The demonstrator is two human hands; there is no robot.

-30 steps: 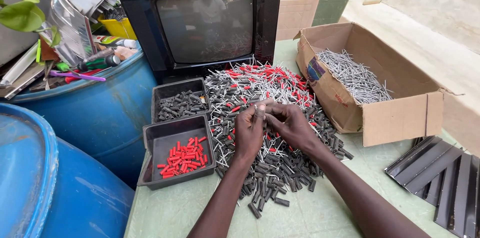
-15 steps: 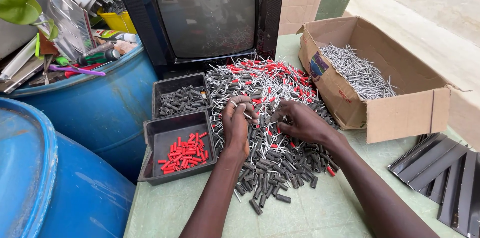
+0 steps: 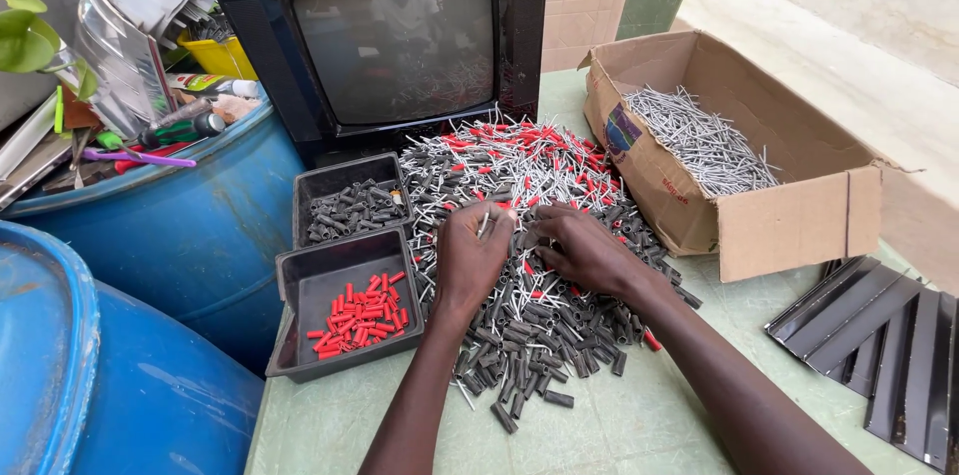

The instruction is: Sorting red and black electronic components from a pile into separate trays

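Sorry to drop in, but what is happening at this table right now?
A person's left hand and right hand are both down in a big pile of dark and red sleeves with metal pins. Beside it, one black tray holds red sleeves, another dark ones. A cardboard box holds bare pins.

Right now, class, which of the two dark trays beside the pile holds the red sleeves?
The nearer tray, closest to the camera and beside the left hand, holds the red sleeves. The farther tray, next to the television, holds only dark grey ones.
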